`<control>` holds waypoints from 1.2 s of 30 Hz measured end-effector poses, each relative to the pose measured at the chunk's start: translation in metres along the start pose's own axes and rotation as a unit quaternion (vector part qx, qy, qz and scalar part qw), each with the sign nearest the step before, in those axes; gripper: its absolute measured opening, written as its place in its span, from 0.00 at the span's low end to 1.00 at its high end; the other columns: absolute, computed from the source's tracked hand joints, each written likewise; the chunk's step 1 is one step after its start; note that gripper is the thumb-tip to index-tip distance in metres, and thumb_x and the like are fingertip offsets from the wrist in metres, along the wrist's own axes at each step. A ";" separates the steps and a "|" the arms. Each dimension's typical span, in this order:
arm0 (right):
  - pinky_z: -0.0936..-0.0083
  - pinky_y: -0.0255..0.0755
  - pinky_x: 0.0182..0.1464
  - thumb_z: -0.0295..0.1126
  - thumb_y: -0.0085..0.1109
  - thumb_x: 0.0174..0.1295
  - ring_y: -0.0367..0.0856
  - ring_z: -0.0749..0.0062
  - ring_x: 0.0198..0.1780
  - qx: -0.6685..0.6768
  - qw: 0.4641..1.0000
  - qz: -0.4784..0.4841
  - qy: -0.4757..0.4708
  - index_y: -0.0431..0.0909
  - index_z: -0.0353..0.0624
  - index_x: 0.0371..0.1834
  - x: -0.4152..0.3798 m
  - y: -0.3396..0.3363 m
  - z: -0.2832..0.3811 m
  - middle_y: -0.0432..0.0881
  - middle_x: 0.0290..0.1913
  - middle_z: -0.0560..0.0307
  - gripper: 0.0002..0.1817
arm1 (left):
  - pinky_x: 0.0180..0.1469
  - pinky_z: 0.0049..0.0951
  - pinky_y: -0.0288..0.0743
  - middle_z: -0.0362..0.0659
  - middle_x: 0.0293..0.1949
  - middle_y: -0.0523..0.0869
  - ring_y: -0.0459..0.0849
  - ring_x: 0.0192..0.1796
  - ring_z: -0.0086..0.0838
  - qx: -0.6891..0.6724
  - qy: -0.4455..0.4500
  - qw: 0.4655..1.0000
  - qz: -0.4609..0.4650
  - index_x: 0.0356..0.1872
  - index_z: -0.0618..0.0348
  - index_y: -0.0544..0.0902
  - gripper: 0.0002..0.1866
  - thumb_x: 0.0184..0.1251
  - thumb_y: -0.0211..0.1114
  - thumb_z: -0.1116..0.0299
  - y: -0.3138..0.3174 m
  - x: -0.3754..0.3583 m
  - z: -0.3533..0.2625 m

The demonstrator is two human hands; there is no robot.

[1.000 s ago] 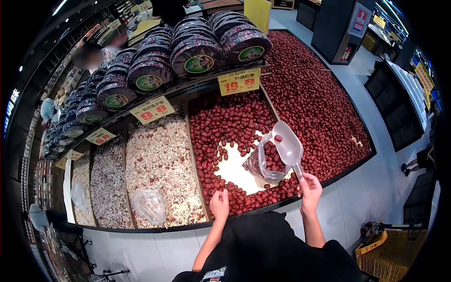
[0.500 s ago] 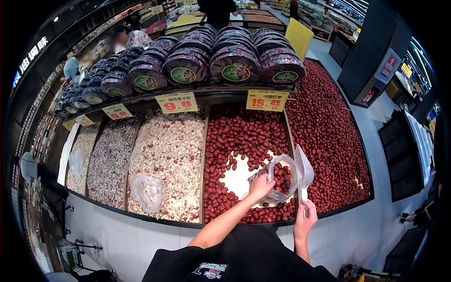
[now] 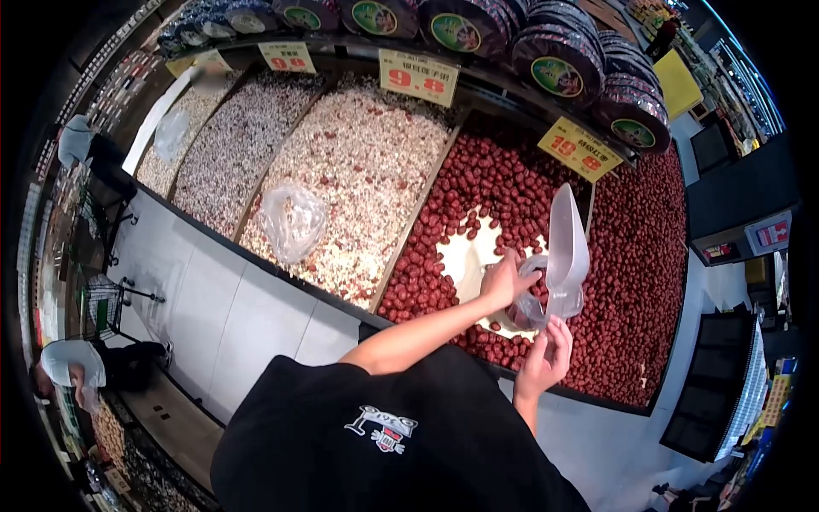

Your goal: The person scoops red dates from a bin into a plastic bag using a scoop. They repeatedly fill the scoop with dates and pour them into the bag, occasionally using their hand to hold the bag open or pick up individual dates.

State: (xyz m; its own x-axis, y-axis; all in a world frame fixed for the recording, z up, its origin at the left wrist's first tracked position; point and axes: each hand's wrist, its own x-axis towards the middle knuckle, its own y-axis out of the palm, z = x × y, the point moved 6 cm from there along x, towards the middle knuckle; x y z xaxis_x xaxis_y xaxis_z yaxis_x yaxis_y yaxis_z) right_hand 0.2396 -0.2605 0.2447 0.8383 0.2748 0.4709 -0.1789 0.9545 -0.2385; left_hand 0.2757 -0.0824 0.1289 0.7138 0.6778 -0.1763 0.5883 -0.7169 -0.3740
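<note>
My left hand (image 3: 507, 283) is closed on the rim of a clear plastic bag (image 3: 531, 314), whose round mouth is open above the dates. My right hand (image 3: 546, 357) is at the lower end of a translucent plastic scoop (image 3: 566, 243), fingers curled around its handle, which is mostly hidden. The scoop stands upright, blade upward, beside the bag's mouth. Under both hands is a bin of red dates (image 3: 490, 175), with a bare pale patch of its bottom (image 3: 465, 256) showing.
A mixed-grain bin (image 3: 341, 171) with another clear plastic bag (image 3: 293, 224) lies to the left. More dates (image 3: 636, 264) fill the right bin. Wrapped round packs (image 3: 559, 64) and price signs (image 3: 580, 150) line the back. A person (image 3: 72, 367) bends at far left, near a shopping cart (image 3: 104, 303).
The view has turned and tilted, so the bins appear slanted. The scoop's blade has come closer to the bag's mouth, and both hands are nearer each other.
</note>
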 end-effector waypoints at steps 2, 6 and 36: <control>0.73 0.78 0.57 0.14 0.56 0.68 0.82 0.65 0.56 0.026 0.999 0.035 0.019 0.80 0.29 0.51 0.001 0.017 0.003 0.80 0.58 0.46 0.10 | 0.47 0.47 0.79 0.56 0.38 0.88 0.87 0.43 0.53 0.027 0.012 0.998 0.064 0.39 0.62 0.79 0.23 0.60 0.71 0.49 0.015 0.006 0.024; 0.75 0.77 0.57 0.19 0.60 0.69 0.82 0.66 0.56 0.021 0.995 0.072 0.072 0.82 0.32 0.53 -0.001 0.044 -0.003 0.81 0.57 0.47 0.12 | 0.42 0.43 0.79 0.56 0.36 0.88 0.88 0.39 0.50 -0.108 0.047 0.990 0.080 0.44 0.65 0.85 0.18 0.64 0.66 0.58 0.016 0.003 0.038; 0.88 0.70 0.23 0.29 0.55 0.75 0.80 0.85 0.29 0.163 0.887 0.133 0.411 0.78 0.33 0.59 -0.070 0.123 -0.156 0.85 0.46 0.56 0.14 | 0.11 0.22 0.52 0.33 0.10 0.65 0.61 0.09 0.18 -0.365 -0.249 0.889 -0.122 0.16 0.53 0.69 0.29 0.79 0.60 0.50 -0.169 -0.131 0.256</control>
State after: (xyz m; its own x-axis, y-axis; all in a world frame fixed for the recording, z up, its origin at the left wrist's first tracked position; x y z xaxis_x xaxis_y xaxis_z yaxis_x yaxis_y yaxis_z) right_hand 0.2387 -0.1807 0.0502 0.8125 0.4464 -0.3748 -0.4541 0.8880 0.0732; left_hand -0.0142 -0.0081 -0.0180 0.3815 0.6854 -0.6203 0.9220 -0.3304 0.2020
